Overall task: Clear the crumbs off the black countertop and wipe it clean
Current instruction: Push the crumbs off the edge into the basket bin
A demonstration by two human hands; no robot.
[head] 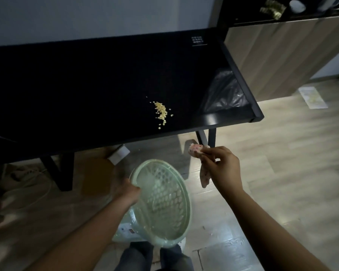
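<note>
Forearms: two, bare, entering from the bottom edge.

Left hand (125, 189): fingers curled over the far-left rim of a pale green plastic waste basket (187, 204). The basket has lattice walls and a clear liner and is held below the table line, its mouth tipped up toward the camera.

Right hand (221, 167): fingers closed, pinching a pink patterned cloth (194, 150). One wad sticks out past the fingertips toward the table; a tail hangs beneath the hand. Held in the air just in front of the table's near edge, not touching it.

Crumbs (161, 112): one small yellow heap on the black countertop (86, 85), close to its near edge and right of centre. The heap's long axis runs far to near, with a few strays at either end.

Key relation: the crumbs lie ahead of and to the left of the right hand, and ahead of and slightly right of the basket. The right hand is the nearer. The near edge of the countertop stands between the heap and both hands. By my judgement a short pull with the cloth along the heap's axis would carry it over that edge, provided the basket mouth sits beneath.

Black plastic bag (223, 94): crumpled at the countertop's right end, apart from the crumbs.
</note>
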